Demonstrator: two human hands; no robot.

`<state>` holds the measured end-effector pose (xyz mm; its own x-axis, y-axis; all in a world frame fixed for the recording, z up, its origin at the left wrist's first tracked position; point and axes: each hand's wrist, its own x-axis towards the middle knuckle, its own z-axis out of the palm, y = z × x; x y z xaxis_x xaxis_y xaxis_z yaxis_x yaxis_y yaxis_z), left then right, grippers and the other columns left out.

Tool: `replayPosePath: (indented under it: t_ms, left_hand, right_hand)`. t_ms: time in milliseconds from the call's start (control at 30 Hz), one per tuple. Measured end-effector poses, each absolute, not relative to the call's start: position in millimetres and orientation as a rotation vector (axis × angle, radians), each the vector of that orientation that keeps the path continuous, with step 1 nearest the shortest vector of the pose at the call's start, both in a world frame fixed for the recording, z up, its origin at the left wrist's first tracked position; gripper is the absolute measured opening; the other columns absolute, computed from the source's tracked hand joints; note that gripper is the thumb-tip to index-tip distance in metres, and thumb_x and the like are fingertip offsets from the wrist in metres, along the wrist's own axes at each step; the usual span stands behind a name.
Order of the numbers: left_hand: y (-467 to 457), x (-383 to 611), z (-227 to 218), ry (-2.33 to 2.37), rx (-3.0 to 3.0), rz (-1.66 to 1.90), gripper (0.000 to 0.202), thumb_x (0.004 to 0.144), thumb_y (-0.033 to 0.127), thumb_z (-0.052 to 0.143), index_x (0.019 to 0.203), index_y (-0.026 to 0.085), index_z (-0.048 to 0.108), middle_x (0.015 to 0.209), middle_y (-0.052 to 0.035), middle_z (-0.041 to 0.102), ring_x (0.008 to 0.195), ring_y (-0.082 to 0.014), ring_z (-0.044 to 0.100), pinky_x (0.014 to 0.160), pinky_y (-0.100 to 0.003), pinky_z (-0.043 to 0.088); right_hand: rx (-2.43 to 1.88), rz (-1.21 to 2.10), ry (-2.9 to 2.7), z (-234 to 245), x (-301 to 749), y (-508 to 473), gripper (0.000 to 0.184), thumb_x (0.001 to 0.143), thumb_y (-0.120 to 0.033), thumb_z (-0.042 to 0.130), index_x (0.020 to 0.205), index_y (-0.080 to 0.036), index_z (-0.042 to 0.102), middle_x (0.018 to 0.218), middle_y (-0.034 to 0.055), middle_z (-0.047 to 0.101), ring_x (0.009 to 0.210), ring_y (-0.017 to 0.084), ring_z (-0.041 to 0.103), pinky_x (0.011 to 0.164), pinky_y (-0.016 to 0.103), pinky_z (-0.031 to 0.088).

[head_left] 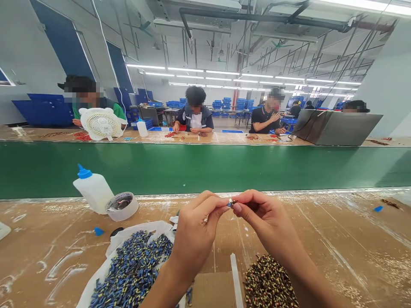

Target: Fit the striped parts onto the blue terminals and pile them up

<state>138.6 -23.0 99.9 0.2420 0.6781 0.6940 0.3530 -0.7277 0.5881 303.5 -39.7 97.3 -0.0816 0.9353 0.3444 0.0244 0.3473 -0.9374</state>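
My left hand [195,229] and my right hand [263,218] meet above the brown table, fingertips pinched together on one small part [231,203] with a white and blue tip. Both hands are closed around it. Below the left hand lies a heap of small blue parts [131,269] on a white sheet. A heap of dark red-and-yellow parts [268,284] lies below the right wrist.
A white squeeze bottle with a blue cap [93,190] and a roll of tape [122,206] stand at the left. A green conveyor belt [205,169] runs across behind the table. Across it sit several other workers, a white fan [101,124] and a grey box [337,126].
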Motion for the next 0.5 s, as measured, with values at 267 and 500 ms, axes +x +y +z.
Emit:
replayPosePath:
  t_ms: [267,500]
  left_hand:
    - [-25.7,136.2,104.2,0.971,2.357,1.531,0.015,0.089,0.006,0.058,0.089,0.015,0.07,0.078,-0.0011,0.057,0.071,-0.0101,0.053,0.063,-0.022,0.042]
    - [-26.3,132.0,107.3,1.057,2.512,1.366,0.022,0.092,0.008,0.05,0.077,0.015,0.063,0.073,-0.0004,0.051,0.068,-0.013,0.047,0.062,-0.026,0.036]
  right_hand:
    - [-0.954,0.92,-1.504,94.8,305.7,-40.0,0.009,0.089,-0.028,0.063,0.085,-0.021,0.066,0.078,-0.0008,0.062,0.074,0.013,0.055,0.067,0.027,0.043]
    - [-0.998,0.718,-1.687,97.1,302.6,-42.5,0.013,0.092,-0.02,0.056,0.079,-0.021,0.055,0.076,-0.0021,0.055,0.072,0.013,0.049,0.064,0.027,0.037]
